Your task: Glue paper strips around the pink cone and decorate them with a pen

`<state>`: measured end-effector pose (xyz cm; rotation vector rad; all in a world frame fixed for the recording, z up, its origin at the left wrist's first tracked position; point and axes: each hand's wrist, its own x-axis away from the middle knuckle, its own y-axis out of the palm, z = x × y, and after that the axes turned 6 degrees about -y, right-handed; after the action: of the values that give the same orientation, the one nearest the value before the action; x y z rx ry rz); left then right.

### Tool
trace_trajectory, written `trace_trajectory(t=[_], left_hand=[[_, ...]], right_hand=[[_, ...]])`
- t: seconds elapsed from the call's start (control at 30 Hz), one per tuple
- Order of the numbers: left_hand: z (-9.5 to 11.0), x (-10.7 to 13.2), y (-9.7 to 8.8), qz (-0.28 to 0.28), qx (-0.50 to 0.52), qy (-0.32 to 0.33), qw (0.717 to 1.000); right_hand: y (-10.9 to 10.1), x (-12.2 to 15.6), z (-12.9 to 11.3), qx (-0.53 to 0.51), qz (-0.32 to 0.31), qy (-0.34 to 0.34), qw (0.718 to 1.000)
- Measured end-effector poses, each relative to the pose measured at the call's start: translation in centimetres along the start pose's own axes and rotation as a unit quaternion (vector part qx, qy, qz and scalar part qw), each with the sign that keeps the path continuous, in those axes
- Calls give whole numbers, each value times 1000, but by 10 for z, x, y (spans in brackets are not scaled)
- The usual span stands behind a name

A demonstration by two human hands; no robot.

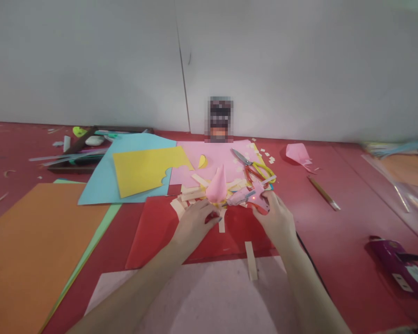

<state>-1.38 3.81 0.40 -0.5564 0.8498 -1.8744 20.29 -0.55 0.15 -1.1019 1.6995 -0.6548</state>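
My right hand is closed round the handle of a pink glue gun with a small red light on it. The gun's nozzle points left, at the foot of a pink paper petal with an upright pointed tip. My left hand is just below the petal, with fingers curled and thumb and fingertips nearly meeting; what they pinch, if anything, is hidden. Cream paper strips lie in a pile round the petal's base. One strip lies apart, nearer to me. Scissors with yellow and red handles rest behind the gun.
Yellow, blue and orange sheets cover the left side. A dark tray stands behind them. On the right are a crumpled pink paper piece, a brown pencil-like tool and a purple corded device.
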Motion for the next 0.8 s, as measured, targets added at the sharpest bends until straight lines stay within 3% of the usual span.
trace_trajectory(t=[0.5,0.6,0.8], left_hand=[[1,0,-1,1,0,2,1000],[1,0,-1,2,0,0,1000],[1,1,0,-1,6,-10,1000]], right_hand=[[-4,-1,-6,-4,-10,-57,998],[-2,-1,-6,-30,-11,-15,999],[-5,-2,1,-75,32,185,979]])
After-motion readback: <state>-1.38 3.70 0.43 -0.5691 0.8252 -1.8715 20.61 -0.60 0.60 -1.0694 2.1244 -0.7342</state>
